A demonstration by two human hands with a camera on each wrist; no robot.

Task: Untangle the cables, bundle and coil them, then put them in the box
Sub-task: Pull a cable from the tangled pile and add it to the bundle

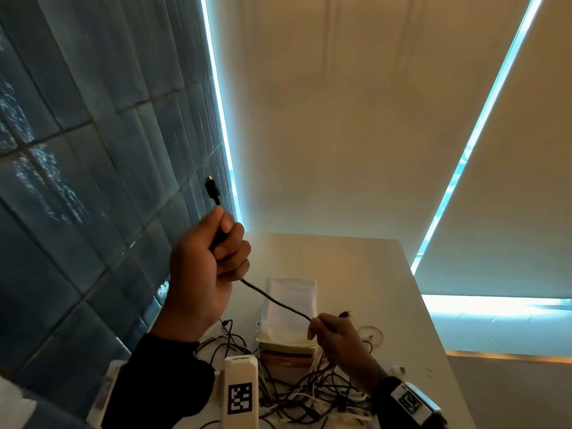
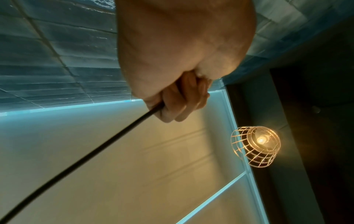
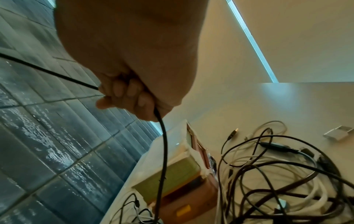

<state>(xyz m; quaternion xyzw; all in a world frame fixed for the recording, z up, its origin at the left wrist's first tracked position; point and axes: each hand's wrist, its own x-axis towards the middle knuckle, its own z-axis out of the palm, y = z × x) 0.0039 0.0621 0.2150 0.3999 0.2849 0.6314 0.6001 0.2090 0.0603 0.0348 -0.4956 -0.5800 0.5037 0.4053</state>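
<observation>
The thin black cable (image 1: pixel 275 300) has a matt, finely braided-looking sheath, and its black plug (image 1: pixel 212 187) looks like matt plastic with a small bright metal tip. The tangled black and white cables (image 3: pixel 277 174) look like smooth plastic-coated cord. The pale desk (image 1: pixel 356 267) has a smooth, faintly sheeny top. The blue-grey wall tiles (image 1: pixel 77 181) on the left are glossy and rippled. The wire-cage lamp shade (image 2: pixel 255 149) looks like thin metal.

My left hand (image 1: pixel 204 261) is raised at the left of the head view, fingers curled into a fist around a black cable (image 1: pixel 275 300), its dark sleeve running down to the lower edge. My right hand (image 1: pixel 335 334) sits lower and to the right, pinching that same cable between curled fingers.
</observation>
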